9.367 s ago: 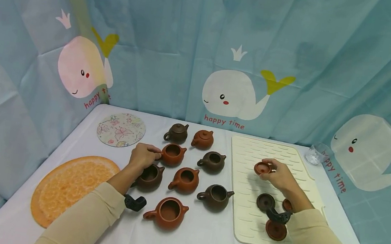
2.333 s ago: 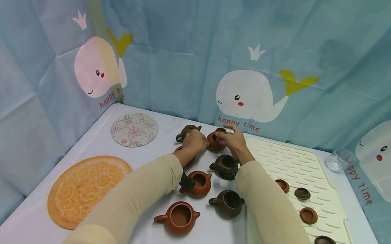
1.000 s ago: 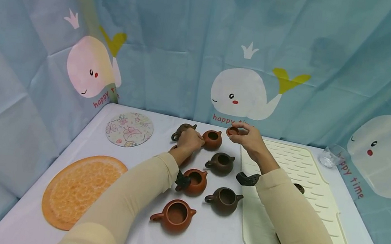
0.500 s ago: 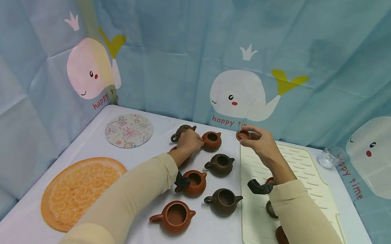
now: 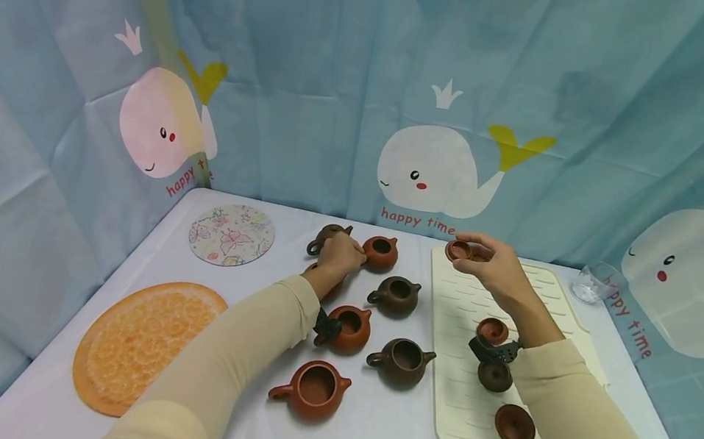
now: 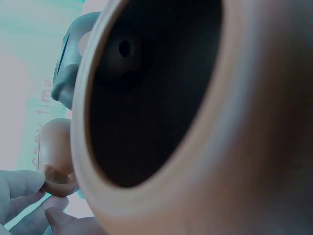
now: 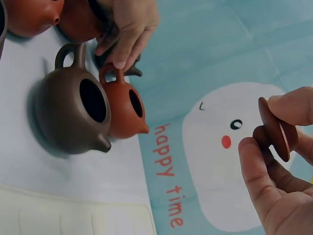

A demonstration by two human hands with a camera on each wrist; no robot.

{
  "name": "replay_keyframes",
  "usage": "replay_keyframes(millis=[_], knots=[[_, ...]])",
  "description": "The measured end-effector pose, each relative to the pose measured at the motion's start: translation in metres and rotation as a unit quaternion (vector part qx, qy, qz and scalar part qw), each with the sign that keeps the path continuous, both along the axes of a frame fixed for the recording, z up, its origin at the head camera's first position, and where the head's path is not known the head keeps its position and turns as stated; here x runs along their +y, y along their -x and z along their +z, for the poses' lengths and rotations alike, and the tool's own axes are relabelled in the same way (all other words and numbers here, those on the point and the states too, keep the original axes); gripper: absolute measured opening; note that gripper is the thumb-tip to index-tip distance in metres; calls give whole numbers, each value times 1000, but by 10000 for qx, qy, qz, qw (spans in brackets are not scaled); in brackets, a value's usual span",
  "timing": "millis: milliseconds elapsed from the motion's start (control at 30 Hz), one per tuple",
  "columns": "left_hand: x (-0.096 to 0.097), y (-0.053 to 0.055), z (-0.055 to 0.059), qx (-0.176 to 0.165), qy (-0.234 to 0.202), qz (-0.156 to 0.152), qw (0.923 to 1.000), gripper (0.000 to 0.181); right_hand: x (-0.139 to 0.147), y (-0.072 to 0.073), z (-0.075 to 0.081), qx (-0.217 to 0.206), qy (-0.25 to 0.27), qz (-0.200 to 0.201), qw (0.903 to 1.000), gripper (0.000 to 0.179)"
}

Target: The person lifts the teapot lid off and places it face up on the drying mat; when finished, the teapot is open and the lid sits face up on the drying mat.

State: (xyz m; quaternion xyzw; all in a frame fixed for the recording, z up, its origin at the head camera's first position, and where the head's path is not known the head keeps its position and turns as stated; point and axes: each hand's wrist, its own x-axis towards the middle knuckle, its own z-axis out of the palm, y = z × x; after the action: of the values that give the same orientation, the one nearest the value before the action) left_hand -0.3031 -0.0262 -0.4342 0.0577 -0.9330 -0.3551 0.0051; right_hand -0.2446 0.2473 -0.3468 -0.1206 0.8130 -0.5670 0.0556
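With its fingertips, my left hand (image 5: pixel 339 256) pinches the handle of a small reddish-brown teapot (image 5: pixel 384 263) at the back of the table. That teapot has no lid on it, and its opening shows. My right hand (image 5: pixel 500 270) holds a reddish lid (image 5: pixel 458 250) between thumb and fingers. The lid is in the air above the far left part of the cream mat (image 5: pixel 443 409). In the right wrist view the lid (image 7: pixel 275 128) is on edge, its knob towards the fingers. A dark lidded teapot (image 5: pixel 330 234) stands partly behind my left hand.
Several lidless teapots, such as the front red one (image 5: pixel 316 393) and a dark one (image 5: pixel 403 363), stand mid-table. Lids, including a dark one (image 5: pixel 494 376), lie on the mat. An orange round mat (image 5: pixel 144 348), a patterned round mat (image 5: pixel 232 236) and a clear glass (image 5: pixel 592 282) stand at the sides.
My left hand went from a nearer teapot to the back red one. My right hand lifted the lid off that teapot and carried it right, over the mat. The left hand has lately stayed still.
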Motion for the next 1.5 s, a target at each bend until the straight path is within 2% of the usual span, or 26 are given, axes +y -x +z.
replay_keyframes(millis=[367, 633, 933, 1133, 1333, 1500], knots=[[0, 2, -4, -2, 1, 15, 10000, 8, 28, -14, 0, 61, -428, -115, 9990, 51], [0, 2, -1, -24, -2, 7, 10000, 8, 46, -19, -4, 22, -448, -190, 9988, 52], [-1, 1, 0, -45, -3, -23, 10000, 8, 69, -19, -17, 75, -761, -236, 9968, 53], [-1, -1, 2, -40, 3, 3, 10000, 8, 87, -18, -29, 13, -917, -530, 9944, 51], [0, -2, 3, -32, -27, -14, 10000, 8, 105, -16, -43, -382, -563, -556, 9961, 57], [0, -1, 1, -46, -41, -9, 10000, 8, 116, -13, -53, -525, -342, -626, 9961, 59]])
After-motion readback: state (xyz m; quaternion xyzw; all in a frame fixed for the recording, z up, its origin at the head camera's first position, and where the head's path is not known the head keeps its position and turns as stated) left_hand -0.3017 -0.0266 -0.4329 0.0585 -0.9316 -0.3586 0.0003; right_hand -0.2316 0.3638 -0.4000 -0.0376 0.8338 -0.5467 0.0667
